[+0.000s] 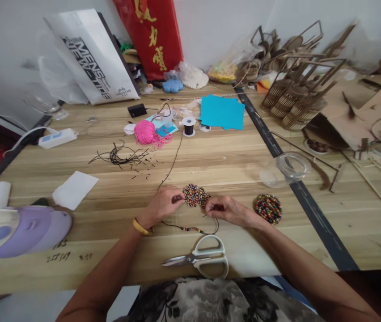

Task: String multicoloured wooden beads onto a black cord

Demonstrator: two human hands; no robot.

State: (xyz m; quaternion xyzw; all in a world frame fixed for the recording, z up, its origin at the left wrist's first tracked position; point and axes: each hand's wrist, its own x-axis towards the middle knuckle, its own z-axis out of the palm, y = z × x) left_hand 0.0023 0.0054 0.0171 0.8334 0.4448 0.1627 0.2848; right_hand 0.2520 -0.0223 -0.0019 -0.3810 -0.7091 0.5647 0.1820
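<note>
A small pile of multicoloured beads lies on the table between my hands. My left hand is at the pile's left edge, thumb and fingertips pinched together; what is between them is too small to make out. On the right side of the pile, my right hand pinches the black cord near its end. A short row of threaded beads sits on the cord, which loops below both hands. The cord passes by my left hand and runs up to a white spool of black cord.
White-handled scissors lie near the front edge. A coil of strung beads rests right of my right hand. Further back are cut black cords, pink yarn and blue sheets. A purple device stands left.
</note>
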